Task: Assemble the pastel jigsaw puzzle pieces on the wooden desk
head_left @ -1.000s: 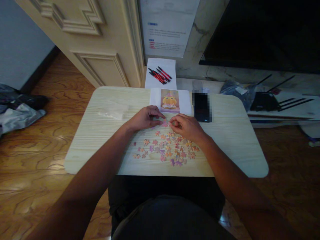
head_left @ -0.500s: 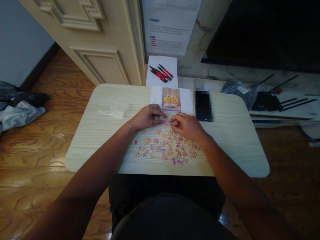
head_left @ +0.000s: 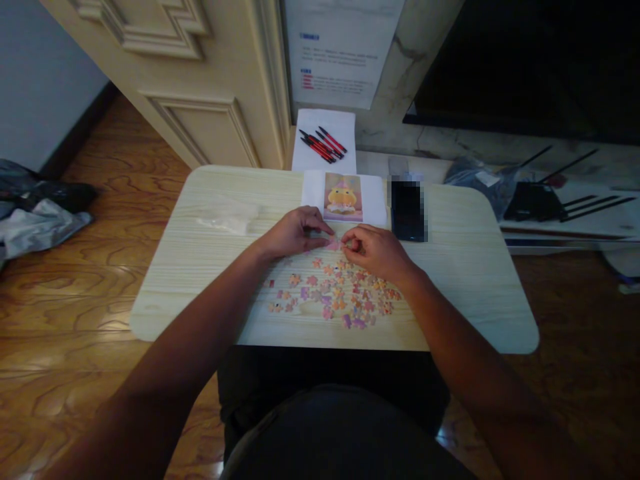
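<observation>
Tabletop (head_left: 170, 287): left hand (head_left: 299, 230) loosely parted at pink puzzle pieces (head_left: 333, 246), right hand (head_left: 370, 248) curled, grip unclear, both barely moved, still working.

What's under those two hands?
Pink puzzle pieces peek out between the left hand and right hand. Loose pieces lie nearer the person on the table. Anything under the palms and curled fingers is covered, so I can't tell.
</observation>
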{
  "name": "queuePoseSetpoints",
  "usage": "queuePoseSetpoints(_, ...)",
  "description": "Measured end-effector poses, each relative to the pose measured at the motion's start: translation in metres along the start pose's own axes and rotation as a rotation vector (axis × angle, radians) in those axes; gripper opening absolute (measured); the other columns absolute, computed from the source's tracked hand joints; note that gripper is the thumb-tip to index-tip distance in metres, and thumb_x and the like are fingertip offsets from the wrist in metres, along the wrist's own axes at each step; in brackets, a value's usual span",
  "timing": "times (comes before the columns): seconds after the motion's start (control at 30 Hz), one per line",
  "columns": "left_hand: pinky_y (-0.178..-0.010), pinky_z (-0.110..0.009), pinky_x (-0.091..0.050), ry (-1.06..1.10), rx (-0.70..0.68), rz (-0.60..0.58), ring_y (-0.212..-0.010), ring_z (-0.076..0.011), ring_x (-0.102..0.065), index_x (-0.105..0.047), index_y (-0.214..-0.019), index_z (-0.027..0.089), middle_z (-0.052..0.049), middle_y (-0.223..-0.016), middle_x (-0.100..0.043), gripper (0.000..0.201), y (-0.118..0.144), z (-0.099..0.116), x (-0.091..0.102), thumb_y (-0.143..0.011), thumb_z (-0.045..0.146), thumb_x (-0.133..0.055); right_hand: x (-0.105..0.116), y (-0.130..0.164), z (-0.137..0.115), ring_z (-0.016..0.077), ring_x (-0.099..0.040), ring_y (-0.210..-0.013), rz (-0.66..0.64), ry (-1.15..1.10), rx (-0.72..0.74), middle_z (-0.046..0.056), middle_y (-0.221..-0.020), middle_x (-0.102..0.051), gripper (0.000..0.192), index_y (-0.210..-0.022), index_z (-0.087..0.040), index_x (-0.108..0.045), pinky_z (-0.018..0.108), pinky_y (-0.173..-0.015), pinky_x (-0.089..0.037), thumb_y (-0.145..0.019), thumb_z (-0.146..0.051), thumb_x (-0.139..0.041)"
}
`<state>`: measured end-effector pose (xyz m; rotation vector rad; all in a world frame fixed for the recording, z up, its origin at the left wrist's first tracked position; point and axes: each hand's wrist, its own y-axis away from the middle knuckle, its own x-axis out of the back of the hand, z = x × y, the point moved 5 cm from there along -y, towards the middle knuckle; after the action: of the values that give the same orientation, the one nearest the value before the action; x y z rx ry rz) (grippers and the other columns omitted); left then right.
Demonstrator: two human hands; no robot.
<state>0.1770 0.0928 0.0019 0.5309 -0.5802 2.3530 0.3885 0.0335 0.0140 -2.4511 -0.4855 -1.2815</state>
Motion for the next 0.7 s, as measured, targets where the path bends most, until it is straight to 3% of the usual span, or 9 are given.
queuePoseSetpoints(0.7, -0.075, -0.033, -0.046, 0.011, -0.095, -0.052, -0.081, -0.0178, -0.059, -0.093, -0.103, 0.031, -0.003, -0.083, -0.066, 0.012, -0.0012, 0.0012, -0.0063, -0.093, 0.03, -0.085, 0.0022, 0.0006, -0.0004, 0.0186, -0.065, -0.077, 0.011, -0.015, 0.02, 0.001, -0.085, -0.071, 0.01, -0.1, -0.023, -0.074, 0.033, -0.077, -0.047, -0.092, -0.018, -0.077)
